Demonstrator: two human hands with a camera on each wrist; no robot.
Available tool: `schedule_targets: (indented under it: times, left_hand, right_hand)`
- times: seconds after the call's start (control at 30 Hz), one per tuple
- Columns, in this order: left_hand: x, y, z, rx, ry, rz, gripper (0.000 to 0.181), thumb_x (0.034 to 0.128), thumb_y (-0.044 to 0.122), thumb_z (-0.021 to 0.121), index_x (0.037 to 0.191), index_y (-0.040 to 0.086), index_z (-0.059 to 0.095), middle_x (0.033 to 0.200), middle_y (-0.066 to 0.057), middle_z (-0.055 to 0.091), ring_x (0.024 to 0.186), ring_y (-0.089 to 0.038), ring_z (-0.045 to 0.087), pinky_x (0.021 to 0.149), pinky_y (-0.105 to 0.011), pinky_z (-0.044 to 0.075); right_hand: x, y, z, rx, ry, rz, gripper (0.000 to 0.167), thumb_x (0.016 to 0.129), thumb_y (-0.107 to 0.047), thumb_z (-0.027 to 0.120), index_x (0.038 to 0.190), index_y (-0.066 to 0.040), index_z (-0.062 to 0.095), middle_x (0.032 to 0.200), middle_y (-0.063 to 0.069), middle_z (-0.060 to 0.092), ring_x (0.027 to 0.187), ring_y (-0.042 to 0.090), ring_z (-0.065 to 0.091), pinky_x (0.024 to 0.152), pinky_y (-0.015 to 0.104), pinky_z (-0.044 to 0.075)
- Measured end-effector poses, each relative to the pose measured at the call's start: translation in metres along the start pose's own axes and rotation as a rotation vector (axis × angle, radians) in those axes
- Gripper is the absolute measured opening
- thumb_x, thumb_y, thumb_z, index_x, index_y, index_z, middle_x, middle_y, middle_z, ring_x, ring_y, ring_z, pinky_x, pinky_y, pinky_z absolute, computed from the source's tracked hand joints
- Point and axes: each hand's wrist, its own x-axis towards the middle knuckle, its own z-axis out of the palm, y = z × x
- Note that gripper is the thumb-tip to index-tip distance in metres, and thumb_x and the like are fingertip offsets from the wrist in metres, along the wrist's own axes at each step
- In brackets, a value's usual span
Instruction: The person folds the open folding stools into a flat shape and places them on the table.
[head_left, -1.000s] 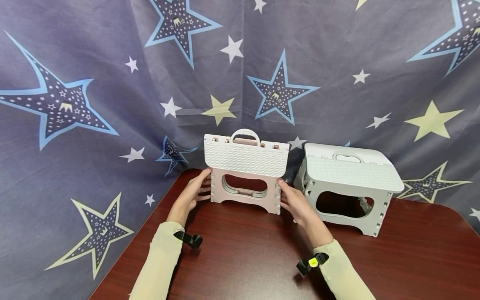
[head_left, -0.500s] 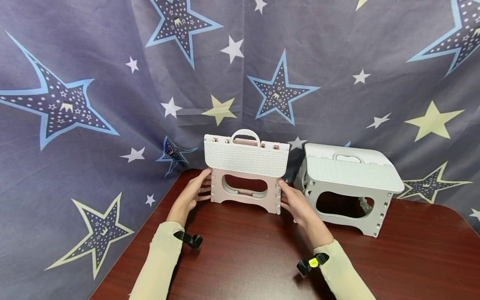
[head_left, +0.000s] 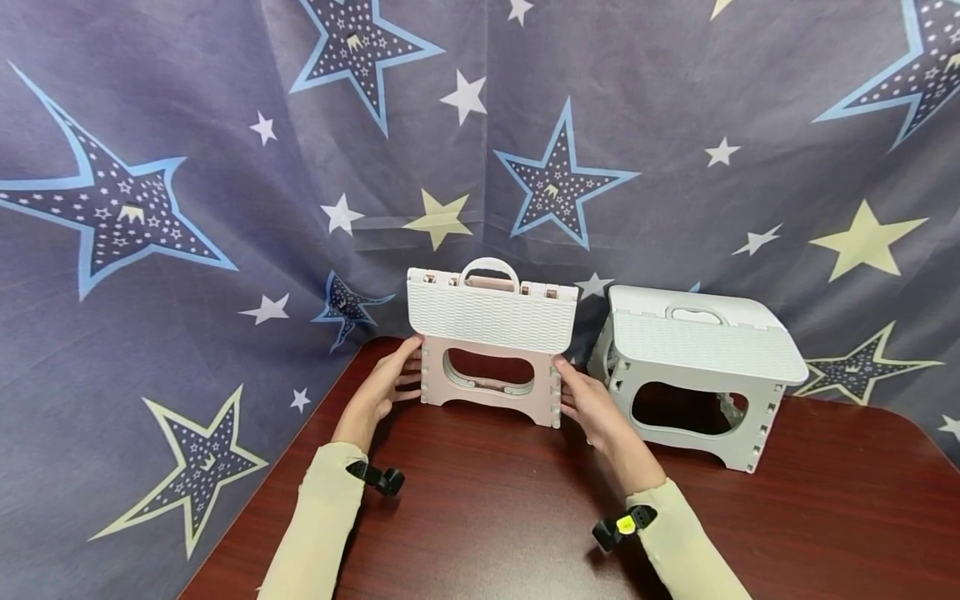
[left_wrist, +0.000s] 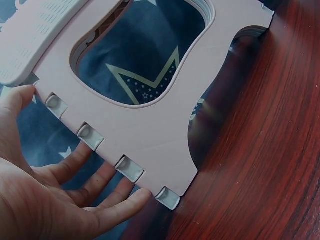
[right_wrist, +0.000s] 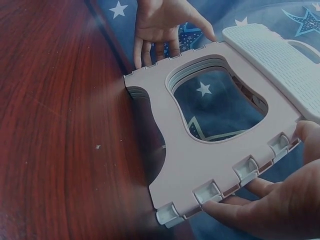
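Observation:
A pale pink and white folding step stool (head_left: 491, 325) stands folded and upright on the table, its carry handle on top. At its left edge, my left hand (head_left: 381, 385) holds the side, thumb near the seat's lower corner and fingertips along the hinge tabs. My right hand (head_left: 597, 410) holds the opposite edge in the same way. In the left wrist view, several left fingertips of the hand (left_wrist: 65, 200) pass behind the panel edge. The right wrist view shows the right hand (right_wrist: 272, 205) with its thumb by the seat and other fingers along the tabs.
An unfolded pale grey-green step stool (head_left: 705, 342) stands just right of my right hand. The dark red wooden table (head_left: 495, 500) meets a star-patterned curtain (head_left: 420, 125) behind and at the left. Each wrist wears a small black camera (head_left: 390, 482).

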Motion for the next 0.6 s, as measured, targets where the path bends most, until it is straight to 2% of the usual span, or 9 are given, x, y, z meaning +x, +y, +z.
schedule_targets:
  times: [0.6]
  left_hand:
    - [0.0016,-0.0002,0.0008,-0.006,-0.001,-0.004,0.07,0.0985,0.059,0.052,0.14,0.003,0.052,0.134,-0.015,0.052,0.127,-0.034,0.053,0.108,-0.054,0.047]
  right_hand:
    - [0.0014,0.0014,-0.0003,0.013,0.014,-0.003,0.069,0.108,-0.043,0.044,0.149,0.012,0.035,0.148,0.037,0.044,0.14,0.043,0.044,0.121,0.052,0.034]
